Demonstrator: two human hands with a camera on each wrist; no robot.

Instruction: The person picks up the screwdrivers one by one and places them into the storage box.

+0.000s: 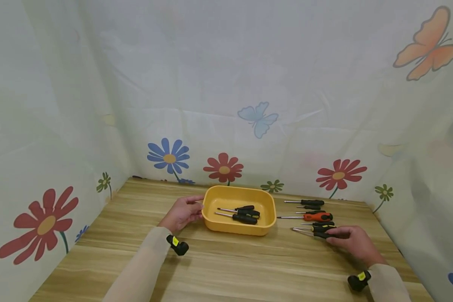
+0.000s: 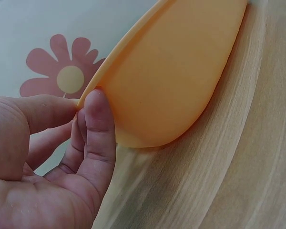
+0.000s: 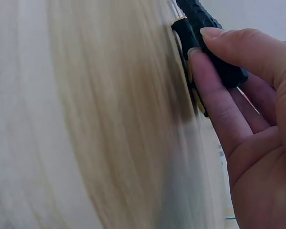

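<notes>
My left hand pinches the left rim of a yellow plastic bin; the left wrist view shows thumb and fingertips on its edge. Inside the bin lie three dark-handled screwdrivers, their shafts towards the left. To the right, my right hand holds a black-handled screwdriver between thumb and fingers. Its shaft tip is cut off in the right wrist view. Close against it is a black-and-yellow screwdriver handle; whether the fingers hold that one too, I cannot tell.
Several more screwdrivers lie in a loose column right of the bin, among them an orange-red one and a black one at the back. The wood-grain table meets a flower-printed curtain behind and at both sides.
</notes>
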